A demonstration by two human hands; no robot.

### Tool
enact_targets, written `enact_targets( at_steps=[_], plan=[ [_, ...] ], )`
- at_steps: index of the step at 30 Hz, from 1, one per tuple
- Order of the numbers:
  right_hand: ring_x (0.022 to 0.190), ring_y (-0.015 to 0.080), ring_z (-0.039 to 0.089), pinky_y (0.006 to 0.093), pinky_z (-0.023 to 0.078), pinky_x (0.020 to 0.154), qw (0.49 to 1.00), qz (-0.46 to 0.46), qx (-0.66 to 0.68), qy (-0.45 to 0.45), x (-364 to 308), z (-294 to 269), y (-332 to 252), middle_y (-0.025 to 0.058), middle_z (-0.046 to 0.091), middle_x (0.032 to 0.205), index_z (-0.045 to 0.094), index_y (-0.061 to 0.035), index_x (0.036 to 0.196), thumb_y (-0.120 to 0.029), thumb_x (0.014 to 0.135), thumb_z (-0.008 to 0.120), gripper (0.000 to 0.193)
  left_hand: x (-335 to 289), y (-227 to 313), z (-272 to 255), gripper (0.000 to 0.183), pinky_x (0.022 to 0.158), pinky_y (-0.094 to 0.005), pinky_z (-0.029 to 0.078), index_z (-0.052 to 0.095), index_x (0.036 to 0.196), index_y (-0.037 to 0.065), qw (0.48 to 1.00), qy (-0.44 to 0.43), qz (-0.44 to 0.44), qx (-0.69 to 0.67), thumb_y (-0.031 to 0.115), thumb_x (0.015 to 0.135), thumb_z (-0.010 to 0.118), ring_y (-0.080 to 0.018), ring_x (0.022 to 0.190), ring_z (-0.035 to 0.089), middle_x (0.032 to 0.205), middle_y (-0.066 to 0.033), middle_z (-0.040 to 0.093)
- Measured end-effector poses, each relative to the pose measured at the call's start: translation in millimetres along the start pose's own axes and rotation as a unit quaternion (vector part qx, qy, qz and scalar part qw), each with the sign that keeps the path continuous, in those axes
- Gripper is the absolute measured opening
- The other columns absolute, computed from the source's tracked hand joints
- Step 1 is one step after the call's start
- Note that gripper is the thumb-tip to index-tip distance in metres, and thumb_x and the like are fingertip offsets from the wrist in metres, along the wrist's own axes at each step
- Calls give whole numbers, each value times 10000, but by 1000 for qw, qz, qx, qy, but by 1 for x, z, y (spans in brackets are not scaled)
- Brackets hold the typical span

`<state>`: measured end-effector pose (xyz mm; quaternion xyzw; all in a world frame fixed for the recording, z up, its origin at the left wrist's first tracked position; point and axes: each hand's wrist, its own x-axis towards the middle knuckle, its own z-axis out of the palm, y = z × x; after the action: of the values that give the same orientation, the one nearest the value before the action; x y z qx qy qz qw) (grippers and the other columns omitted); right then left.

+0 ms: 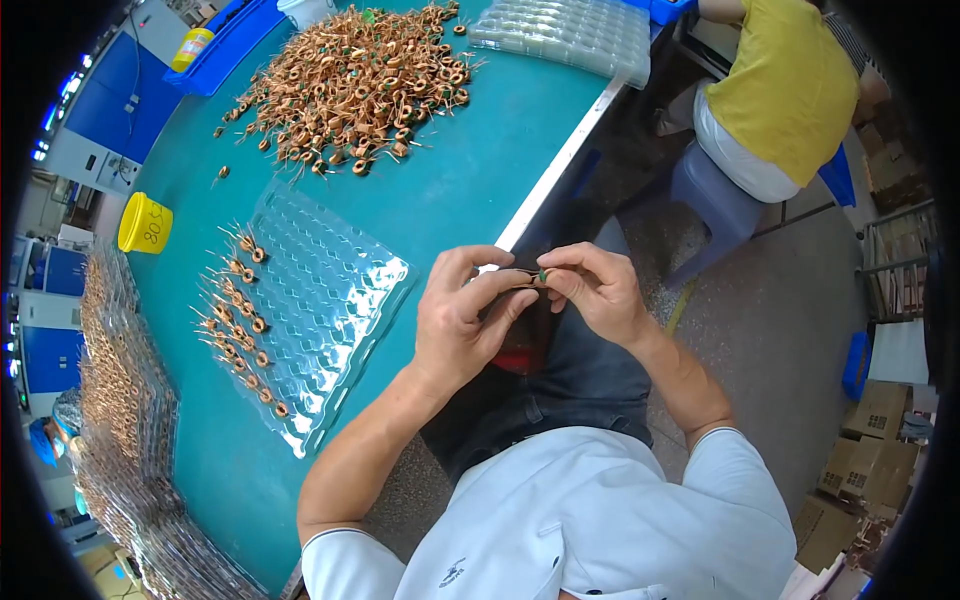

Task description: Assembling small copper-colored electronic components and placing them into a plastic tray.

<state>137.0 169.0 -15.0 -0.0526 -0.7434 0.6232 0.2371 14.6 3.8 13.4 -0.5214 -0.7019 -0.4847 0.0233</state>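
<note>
- Both hands meet just off the near edge of the teal surface [470, 190], over the person's lap, and pinch one small copper coil [540, 275] between them.
- The left hand [465, 320] has its grip closed on the coil's wire leads with thumb and forefinger; the right hand [600, 290] is closed on the ring end, which shows a bit of green. Held this way, the leads look steadied for close work, as I judge it.
- The clear blister tray [330, 290] lies on the surface just left of the hands, within easy reach; only its left-hand pockets hold coils, in rows.
- A loose heap of coils [360, 75] sits near the far edge, with another clear tray [565, 35] at the far right corner.
- Stacked filled trays [120, 400] line the left edge, beside a yellow tub [145, 222].
- A seated person in a yellow shirt [785, 85] is well apart, beyond the right edge.
</note>
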Motion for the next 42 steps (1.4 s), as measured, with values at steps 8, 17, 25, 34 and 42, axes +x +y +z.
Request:
enact_targets(
  at_steps=[8,17,25,34,42],
  plan=[
    [693,91,669,218,535,579,999,-23,-34,-18,0,1,1,71,692,846,662,12,1059,-82,847,749,248,2,-2,1,178,683,-321,511,723,928,65,1000,13,-10,-12,82,768,798,-218,837,632,975,-83,663],
    [689,109,659,221,535,590,989,-100,-109,25,1,5,5,82,673,834,653,12,1023,-79,825,768,247,1,4,3,94,739,-275,485,725,873,30,978,6,-170,-120,77,809,776,-158,957,602,1072,-78,632],
    [628,68,637,213,501,544,997,58,7,41,2,10,0,52,686,783,651,-2,988,-70,830,764,205,5,4,2,116,815,-375,465,692,841,61,999,22,12,24,38,750,761,-309,1092,530,1160,-117,606],
    [712,190,672,279,523,583,968,-142,-207,-13,8,-4,-12,103,679,827,660,10,966,-47,792,771,215,15,4,-9,129,728,-352,464,650,903,57,996,-75,-47,6,32,796,720,-273,846,600,901,-80,655],
    [720,263,671,322,528,626,953,-187,-231,-58,12,-2,-4,126,676,826,656,-2,934,-40,757,782,221,16,-13,1,121,673,-395,443,606,836,48,994,-74,26,81,3,766,694,-310,747,521,757,-101,543]
  ],
)
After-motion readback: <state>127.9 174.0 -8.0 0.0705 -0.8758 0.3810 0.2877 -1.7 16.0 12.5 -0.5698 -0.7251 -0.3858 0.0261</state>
